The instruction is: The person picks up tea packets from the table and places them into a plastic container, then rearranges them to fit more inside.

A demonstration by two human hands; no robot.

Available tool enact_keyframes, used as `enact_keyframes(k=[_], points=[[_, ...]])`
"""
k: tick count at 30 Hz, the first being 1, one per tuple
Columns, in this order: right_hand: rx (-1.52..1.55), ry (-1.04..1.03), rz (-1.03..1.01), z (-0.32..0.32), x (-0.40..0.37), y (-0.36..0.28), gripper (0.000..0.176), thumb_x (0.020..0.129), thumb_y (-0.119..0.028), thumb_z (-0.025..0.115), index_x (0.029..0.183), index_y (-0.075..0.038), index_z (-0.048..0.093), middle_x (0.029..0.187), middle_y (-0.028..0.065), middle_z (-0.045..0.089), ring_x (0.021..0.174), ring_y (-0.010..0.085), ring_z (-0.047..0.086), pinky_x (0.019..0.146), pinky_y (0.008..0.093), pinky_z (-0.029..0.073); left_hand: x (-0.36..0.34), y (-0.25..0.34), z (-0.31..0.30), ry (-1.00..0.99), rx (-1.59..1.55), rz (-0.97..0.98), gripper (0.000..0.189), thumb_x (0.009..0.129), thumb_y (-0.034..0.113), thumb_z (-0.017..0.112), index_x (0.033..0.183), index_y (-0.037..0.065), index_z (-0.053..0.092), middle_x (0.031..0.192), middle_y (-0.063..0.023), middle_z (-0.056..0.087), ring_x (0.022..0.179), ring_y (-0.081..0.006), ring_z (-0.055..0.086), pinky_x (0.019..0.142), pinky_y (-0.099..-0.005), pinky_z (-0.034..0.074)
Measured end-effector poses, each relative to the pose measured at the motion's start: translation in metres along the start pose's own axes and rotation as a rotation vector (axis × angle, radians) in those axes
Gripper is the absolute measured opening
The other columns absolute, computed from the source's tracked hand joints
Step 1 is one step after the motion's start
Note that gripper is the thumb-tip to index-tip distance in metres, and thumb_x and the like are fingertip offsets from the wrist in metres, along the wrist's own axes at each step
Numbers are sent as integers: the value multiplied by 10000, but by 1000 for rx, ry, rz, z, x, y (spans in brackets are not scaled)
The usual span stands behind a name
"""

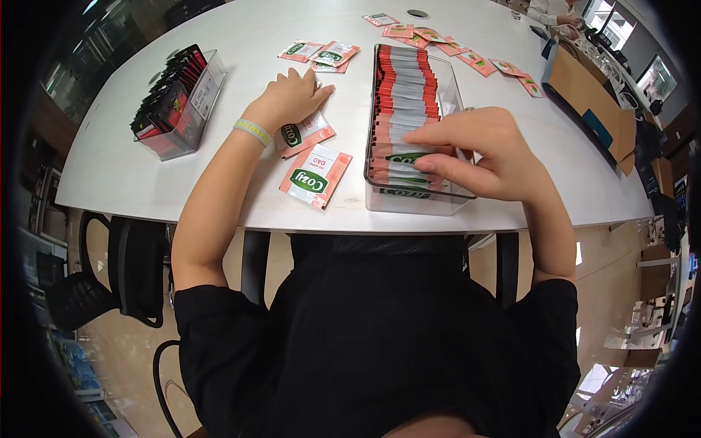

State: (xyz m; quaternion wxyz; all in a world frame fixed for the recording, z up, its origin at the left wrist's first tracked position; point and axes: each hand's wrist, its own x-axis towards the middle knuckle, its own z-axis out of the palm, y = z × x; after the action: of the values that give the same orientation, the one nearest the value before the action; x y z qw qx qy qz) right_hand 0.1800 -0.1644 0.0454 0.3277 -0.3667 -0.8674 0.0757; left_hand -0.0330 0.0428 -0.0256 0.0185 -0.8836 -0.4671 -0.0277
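My left hand [288,101] lies low over the table with its fingers spread, holding nothing I can see. It is just short of a small pile of pink-and-white Cozy tea sachets [337,53]. One tea sachet [310,133] lies partly under its wrist, and another tea sachet [315,176] lies flat nearer me. At the near end of a clear plastic box [416,201], my right hand [478,151] has thumb and fingers around a tea sachet [403,158] standing in the row. Behind it, a tight row of upright sachets [406,87] shows red and grey top edges.
A second clear box [179,146] holds dark and red sachets at the left. Loose pink sachets [478,63] lie scattered at the back right. An open cardboard box [588,98] with cables sits at the right edge. Another person [553,13] is at the far side.
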Motion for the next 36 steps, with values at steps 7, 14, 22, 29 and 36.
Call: enact_keyframes(k=[7,14,22,29,36], points=[[3,-27,-37,5,-3,9,141,772,-64,635,906,-37,669,748,102,660,640,230,635,578,273,489,0,0,-5,-47,-12,12,637,912,510,368,1254,-21,453,1101,-307,539,1017,-439,548,839,-461,471],[110,-98,86,3,-2,7,114,775,-75,635,876,-39,674,745,99,664,637,228,643,585,271,494,-1,0,-4,-19,-9,24,614,911,507,374,1207,-20,482,1082,-305,547,1011,-439,551,827,-468,474],[122,205,151,-21,-6,24,135,795,-138,672,869,-26,676,710,67,647,569,112,563,539,221,433,-2,1,-3,-14,12,5,571,929,485,359,1227,8,454,1059,-265,544,993,-432,542,833,-470,457],[-447,251,532,-37,-32,149,353,870,-326,581,1035,-21,644,881,110,677,747,220,625,672,326,482,-2,0,-5,-29,23,23,616,931,480,354,1330,10,366,1083,-268,536,1000,-428,534,848,-467,450],[-734,180,503,-22,-61,230,607,834,-486,560,1226,-25,516,1078,208,609,1020,326,577,869,396,436,0,0,-4,-44,33,13,627,931,476,356,1350,10,341,1090,-276,531,1009,-435,532,851,-464,452]])
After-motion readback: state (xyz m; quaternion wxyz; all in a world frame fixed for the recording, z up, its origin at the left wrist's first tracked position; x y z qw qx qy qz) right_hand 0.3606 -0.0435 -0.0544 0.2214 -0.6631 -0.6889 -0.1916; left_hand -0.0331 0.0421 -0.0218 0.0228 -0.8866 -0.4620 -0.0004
